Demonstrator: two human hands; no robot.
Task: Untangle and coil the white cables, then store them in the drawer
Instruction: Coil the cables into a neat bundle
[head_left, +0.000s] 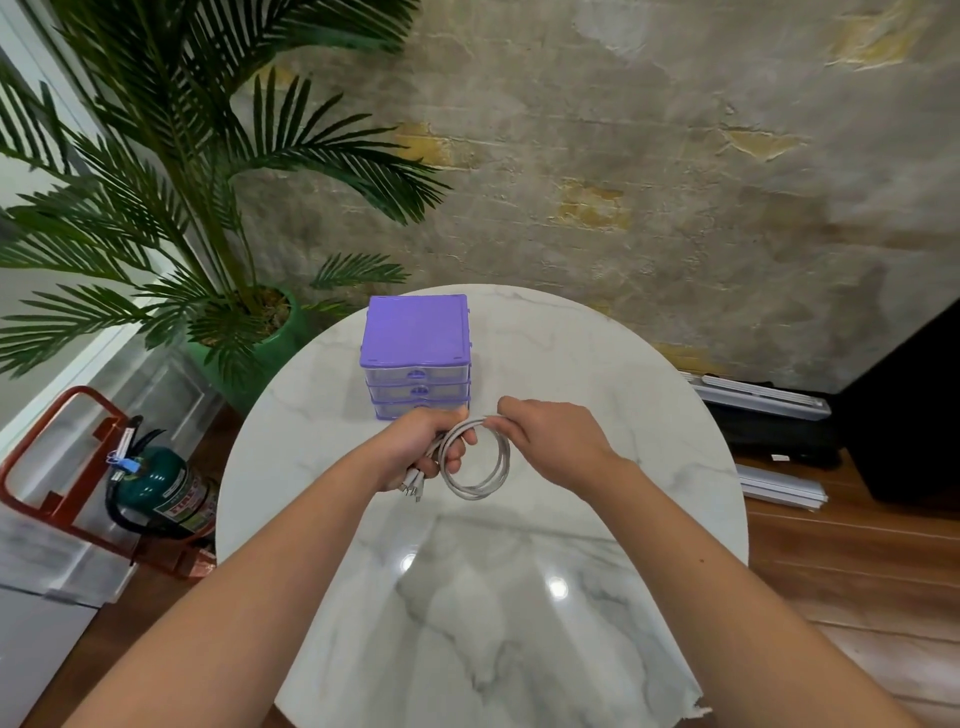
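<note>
Above the desk (597, 364), before the closed drawer (415, 375), left hand (415, 447) pinches the light, springy cable coil (475, 457) at its crossing; right hand (540, 441) grips the top, best hold

We could read almost nothing; the only lettering stood on the label of the green fire extinguisher (171, 493) lying on the floor left of the round marble table (597, 395), where we saw red characters on a pale band, too blurred and small for us to make out any word or number
</note>
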